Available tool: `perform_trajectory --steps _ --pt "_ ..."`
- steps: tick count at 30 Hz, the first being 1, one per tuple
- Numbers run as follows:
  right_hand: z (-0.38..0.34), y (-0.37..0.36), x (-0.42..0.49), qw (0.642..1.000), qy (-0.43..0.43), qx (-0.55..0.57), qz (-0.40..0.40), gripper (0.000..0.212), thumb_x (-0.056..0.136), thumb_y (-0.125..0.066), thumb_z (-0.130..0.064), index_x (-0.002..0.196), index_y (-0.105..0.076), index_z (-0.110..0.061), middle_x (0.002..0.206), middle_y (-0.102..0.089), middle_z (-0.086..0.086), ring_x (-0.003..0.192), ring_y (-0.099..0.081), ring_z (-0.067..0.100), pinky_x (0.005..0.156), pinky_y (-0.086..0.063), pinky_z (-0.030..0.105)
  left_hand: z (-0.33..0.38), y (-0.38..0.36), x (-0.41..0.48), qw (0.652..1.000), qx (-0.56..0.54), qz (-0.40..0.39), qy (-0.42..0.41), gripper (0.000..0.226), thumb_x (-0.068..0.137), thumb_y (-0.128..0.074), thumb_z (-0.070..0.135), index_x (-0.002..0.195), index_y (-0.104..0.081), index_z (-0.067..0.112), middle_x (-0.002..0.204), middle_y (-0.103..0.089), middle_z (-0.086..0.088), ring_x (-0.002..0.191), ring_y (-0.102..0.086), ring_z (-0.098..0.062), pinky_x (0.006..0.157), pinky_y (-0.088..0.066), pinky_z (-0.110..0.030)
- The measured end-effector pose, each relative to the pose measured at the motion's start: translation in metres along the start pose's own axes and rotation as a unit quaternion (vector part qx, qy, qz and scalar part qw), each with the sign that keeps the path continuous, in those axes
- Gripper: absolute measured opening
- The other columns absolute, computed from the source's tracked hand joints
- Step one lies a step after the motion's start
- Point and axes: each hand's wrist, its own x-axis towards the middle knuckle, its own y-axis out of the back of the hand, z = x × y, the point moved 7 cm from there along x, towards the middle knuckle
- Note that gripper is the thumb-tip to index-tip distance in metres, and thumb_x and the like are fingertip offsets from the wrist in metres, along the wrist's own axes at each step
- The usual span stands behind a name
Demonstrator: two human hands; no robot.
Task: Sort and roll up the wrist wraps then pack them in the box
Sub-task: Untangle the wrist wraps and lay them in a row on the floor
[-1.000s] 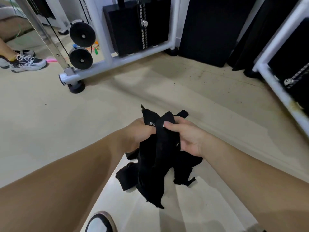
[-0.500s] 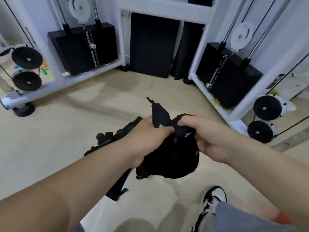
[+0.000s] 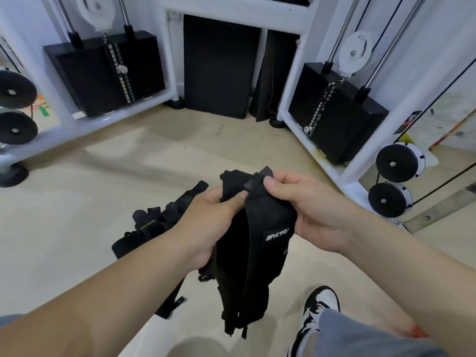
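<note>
Both hands hold a bunch of black wrist wraps (image 3: 255, 256) in the air above the beige floor. My left hand (image 3: 208, 228) grips the bunch from the left, thumb pressed on its top. My right hand (image 3: 306, 207) pinches the top end of a wrap with a white logo label between thumb and fingers. The loose ends hang down between my forearms. More black wraps (image 3: 154, 225) trail to the left behind my left hand; whether they rest on the floor I cannot tell. No box is in view.
A white cable machine frame (image 3: 314, 140) with black weight stacks (image 3: 334, 112) and pulleys (image 3: 396, 163) surrounds the floor at the back and right. Black pads (image 3: 219, 65) lean on the back wall. My black-and-white shoe (image 3: 319, 310) and grey trouser leg are at lower right.
The view swung right and the hands rose. The wraps were regathered: my right hand now pinches one wrap's top end, and the bunch hangs longer below the hands.
</note>
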Motion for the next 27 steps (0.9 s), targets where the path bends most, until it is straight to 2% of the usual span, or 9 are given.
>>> perform_trajectory --steps 2,4,9,13,14,18,20,24,27 --pt "-0.003 -0.008 0.005 0.999 0.015 0.030 -0.014 0.022 0.104 -0.064 -0.018 0.119 -0.074 -0.004 0.120 -0.078 0.019 0.102 -0.075 0.024 0.089 -0.063 0.035 0.003 0.003 0.001 0.999 -0.027 -0.024 -0.003 0.017 0.099 -0.074 0.019 0.115 -0.081 0.018 0.099 -0.082 -0.006 0.078 -0.078 -0.017 0.060 -0.057 -0.024" --pt "-0.006 -0.012 0.012 0.998 0.052 0.044 0.006 0.028 0.105 -0.063 -0.015 0.127 -0.069 0.001 0.123 -0.077 0.022 0.102 -0.075 0.024 0.091 -0.063 0.036 0.007 0.003 0.002 0.998 -0.028 -0.043 -0.024 0.026 0.094 -0.077 0.011 0.118 -0.079 0.019 0.099 -0.082 -0.007 0.077 -0.078 -0.019 0.061 -0.058 -0.025" --pt "-0.008 -0.016 0.023 0.991 0.110 -0.024 0.076 0.007 0.104 -0.066 -0.011 0.103 -0.073 -0.009 0.090 -0.076 0.005 0.081 -0.072 0.014 0.070 -0.059 0.021 0.014 0.008 0.002 0.995 0.012 -0.051 -0.088 0.052 0.094 -0.075 0.001 0.133 -0.067 0.034 0.113 -0.081 -0.010 0.103 -0.079 -0.031 0.081 -0.064 -0.040" --pt "-0.003 -0.020 0.029 0.987 0.125 -0.028 0.094 0.013 0.108 -0.061 -0.015 0.117 -0.070 -0.011 0.118 -0.075 0.022 0.108 -0.076 0.036 0.099 -0.061 0.047 0.014 0.011 -0.001 0.995 0.007 -0.053 -0.089 0.039 0.099 -0.073 0.011 0.132 -0.066 0.031 0.115 -0.080 -0.011 0.107 -0.078 -0.034 0.091 -0.063 -0.048" --pt "-0.002 -0.022 0.029 0.989 0.120 -0.011 0.084 0.016 0.110 -0.059 -0.015 0.122 -0.068 -0.010 0.122 -0.074 0.025 0.111 -0.075 0.040 0.101 -0.060 0.051 0.014 0.011 -0.002 0.995 0.000 -0.045 -0.087 0.034 0.099 -0.074 0.017 0.130 -0.067 0.029 0.115 -0.080 -0.010 0.107 -0.078 -0.033 0.090 -0.063 -0.047" --pt "-0.007 -0.032 0.026 0.993 0.114 0.015 0.028 0.020 0.112 -0.053 -0.015 0.129 -0.062 -0.011 0.119 -0.076 0.027 0.100 -0.076 0.034 0.087 -0.063 0.046 0.017 0.013 -0.004 0.996 -0.013 -0.048 -0.076 0.027 0.102 -0.070 0.032 0.127 -0.069 0.023 0.115 -0.080 -0.008 0.107 -0.078 -0.033 0.090 -0.062 -0.047" --pt "-0.010 -0.033 0.025 0.993 0.117 0.017 0.014 0.018 0.112 -0.052 -0.012 0.128 -0.062 -0.012 0.117 -0.077 0.025 0.096 -0.077 0.030 0.082 -0.064 0.041 0.019 0.013 -0.006 0.994 -0.011 -0.062 -0.087 0.029 0.102 -0.071 0.028 0.130 -0.067 0.024 0.117 -0.080 -0.007 0.107 -0.078 -0.030 0.084 -0.062 -0.042" --pt "-0.004 -0.031 0.026 0.994 0.104 0.004 0.024 0.014 0.109 -0.059 -0.012 0.120 -0.067 -0.008 0.111 -0.079 0.019 0.094 -0.075 0.025 0.079 -0.064 0.032 0.021 0.005 -0.010 0.989 0.009 -0.096 -0.111 0.030 0.104 -0.068 0.021 0.133 -0.068 0.023 0.117 -0.080 -0.007 0.104 -0.078 -0.021 0.077 -0.059 -0.025" --pt "0.001 -0.028 0.025 0.993 0.104 -0.012 0.046 0.010 0.108 -0.061 -0.014 0.111 -0.070 -0.009 0.095 -0.078 0.015 0.083 -0.073 0.024 0.070 -0.060 0.029 0.019 0.003 -0.007 0.989 0.023 -0.097 -0.106 0.027 0.111 -0.056 0.023 0.136 -0.067 0.028 0.119 -0.080 -0.003 0.105 -0.076 -0.015 0.079 -0.057 -0.021"
